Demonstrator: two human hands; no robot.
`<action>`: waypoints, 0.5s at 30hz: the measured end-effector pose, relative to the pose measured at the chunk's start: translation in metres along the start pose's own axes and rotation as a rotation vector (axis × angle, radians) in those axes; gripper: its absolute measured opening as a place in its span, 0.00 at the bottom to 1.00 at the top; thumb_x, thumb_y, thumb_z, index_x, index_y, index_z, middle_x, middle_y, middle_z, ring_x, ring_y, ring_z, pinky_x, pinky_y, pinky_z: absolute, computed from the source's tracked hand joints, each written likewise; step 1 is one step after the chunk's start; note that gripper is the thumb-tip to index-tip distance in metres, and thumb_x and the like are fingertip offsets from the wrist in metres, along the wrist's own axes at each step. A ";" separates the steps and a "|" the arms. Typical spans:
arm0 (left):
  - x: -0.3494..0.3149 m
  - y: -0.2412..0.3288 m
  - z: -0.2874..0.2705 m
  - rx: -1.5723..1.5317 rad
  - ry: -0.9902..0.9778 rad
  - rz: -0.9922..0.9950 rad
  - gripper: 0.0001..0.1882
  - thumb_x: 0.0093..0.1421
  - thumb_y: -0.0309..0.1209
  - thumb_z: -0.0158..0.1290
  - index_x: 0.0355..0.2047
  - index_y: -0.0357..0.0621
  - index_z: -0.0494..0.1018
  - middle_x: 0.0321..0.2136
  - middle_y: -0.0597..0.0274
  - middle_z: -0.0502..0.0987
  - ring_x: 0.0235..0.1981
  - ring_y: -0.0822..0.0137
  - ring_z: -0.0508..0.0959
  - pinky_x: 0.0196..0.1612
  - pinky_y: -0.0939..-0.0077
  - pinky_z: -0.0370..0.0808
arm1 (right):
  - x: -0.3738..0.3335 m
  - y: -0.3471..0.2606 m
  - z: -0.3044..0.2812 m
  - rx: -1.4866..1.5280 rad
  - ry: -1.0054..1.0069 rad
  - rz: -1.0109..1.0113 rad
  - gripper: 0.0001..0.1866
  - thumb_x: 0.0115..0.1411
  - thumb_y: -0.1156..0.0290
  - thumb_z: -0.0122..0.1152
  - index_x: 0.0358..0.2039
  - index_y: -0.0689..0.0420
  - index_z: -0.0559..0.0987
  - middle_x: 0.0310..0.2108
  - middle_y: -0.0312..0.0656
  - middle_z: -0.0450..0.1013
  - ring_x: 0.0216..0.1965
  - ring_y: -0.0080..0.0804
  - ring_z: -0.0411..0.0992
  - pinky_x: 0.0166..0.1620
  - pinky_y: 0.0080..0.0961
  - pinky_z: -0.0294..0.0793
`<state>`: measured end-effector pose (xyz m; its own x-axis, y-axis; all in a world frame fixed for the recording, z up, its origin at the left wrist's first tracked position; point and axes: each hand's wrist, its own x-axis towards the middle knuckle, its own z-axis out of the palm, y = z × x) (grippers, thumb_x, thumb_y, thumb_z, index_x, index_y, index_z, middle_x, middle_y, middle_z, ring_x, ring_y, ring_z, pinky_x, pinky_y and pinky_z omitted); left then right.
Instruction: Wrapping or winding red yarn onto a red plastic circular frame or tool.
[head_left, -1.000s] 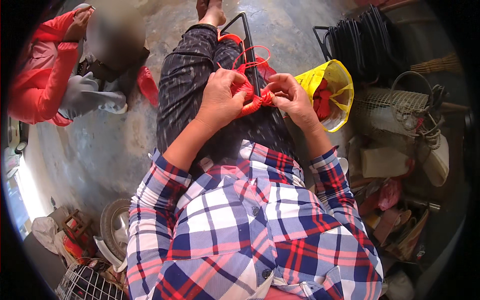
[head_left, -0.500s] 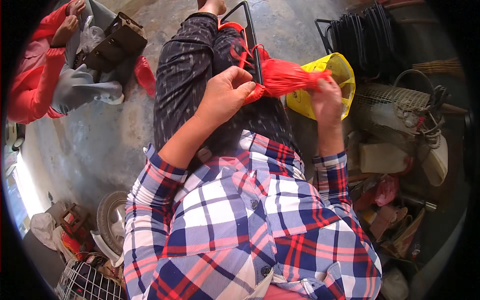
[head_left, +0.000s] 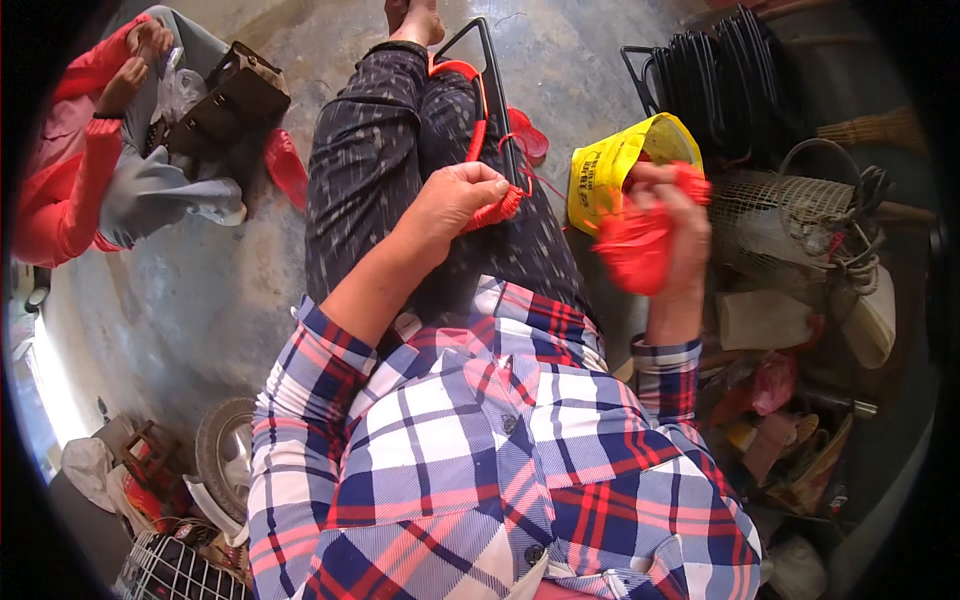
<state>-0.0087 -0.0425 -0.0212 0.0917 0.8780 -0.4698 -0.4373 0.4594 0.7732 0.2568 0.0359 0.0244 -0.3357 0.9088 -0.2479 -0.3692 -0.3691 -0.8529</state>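
Observation:
A black metal frame (head_left: pixel 494 80) lies along my lap, with red cord wrapping (head_left: pixel 478 140) along parts of it. My left hand (head_left: pixel 445 205) is closed in a pinch at the frame's near end, on the tightly coiled red wrapping (head_left: pixel 500 209). Off to the right, my right hand (head_left: pixel 682 235) grips a loose red bundle of cord (head_left: pixel 636 248), slightly blurred by motion. This bundle hangs in front of a yellow bag (head_left: pixel 597 180) and partly covers its opening. A thin red strand (head_left: pixel 541 181) runs between the frame and the bundle's side.
More black frames (head_left: pixel 712 85) stand stacked at the far right. Beside them are a mesh roll (head_left: pixel 770 205) and mixed clutter. Another person in a red sleeve (head_left: pixel 85 180) sits at the far left near a dark brown bag (head_left: pixel 228 100). A wheel (head_left: pixel 222 450) and a wire basket (head_left: pixel 170 570) are at lower left.
My right hand has moved right and slightly down; the red bundle, earlier stretched beside the frame, now hangs bunched in it before the yellow bag. My left hand keeps its pinch at the frame.

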 end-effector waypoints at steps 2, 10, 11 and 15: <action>-0.001 0.000 -0.002 -0.017 0.007 -0.003 0.07 0.63 0.30 0.54 0.35 0.38 0.73 0.30 0.63 0.79 0.31 0.73 0.80 0.40 0.80 0.77 | 0.001 0.019 0.049 -0.334 -0.140 0.034 0.09 0.58 0.74 0.61 0.39 0.61 0.76 0.29 0.33 0.73 0.28 0.18 0.70 0.35 0.18 0.72; 0.002 0.000 0.003 -0.194 0.010 -0.025 0.07 0.61 0.27 0.55 0.39 0.39 0.72 0.33 0.63 0.78 0.32 0.73 0.79 0.40 0.80 0.77 | 0.018 0.055 0.062 -0.555 -0.235 -0.027 0.11 0.52 0.76 0.68 0.34 0.59 0.74 0.27 0.31 0.73 0.29 0.16 0.68 0.35 0.19 0.71; 0.002 -0.002 0.002 -0.199 0.012 -0.023 0.07 0.61 0.27 0.55 0.39 0.39 0.72 0.33 0.63 0.78 0.32 0.73 0.79 0.40 0.80 0.77 | 0.014 0.056 0.063 -0.525 -0.249 -0.031 0.11 0.52 0.77 0.67 0.35 0.59 0.75 0.27 0.30 0.72 0.29 0.15 0.68 0.35 0.18 0.71; -0.002 -0.003 -0.001 -0.148 -0.017 0.014 0.08 0.61 0.27 0.54 0.40 0.40 0.72 0.33 0.65 0.78 0.32 0.75 0.78 0.41 0.81 0.76 | 0.017 0.050 0.057 -0.421 -0.186 0.068 0.11 0.54 0.78 0.65 0.38 0.59 0.76 0.29 0.29 0.73 0.30 0.16 0.70 0.36 0.16 0.71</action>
<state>-0.0081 -0.0458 -0.0233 0.0989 0.8869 -0.4512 -0.5656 0.4232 0.7079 0.1828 0.0214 0.0036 -0.5105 0.8209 -0.2559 0.0297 -0.2806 -0.9594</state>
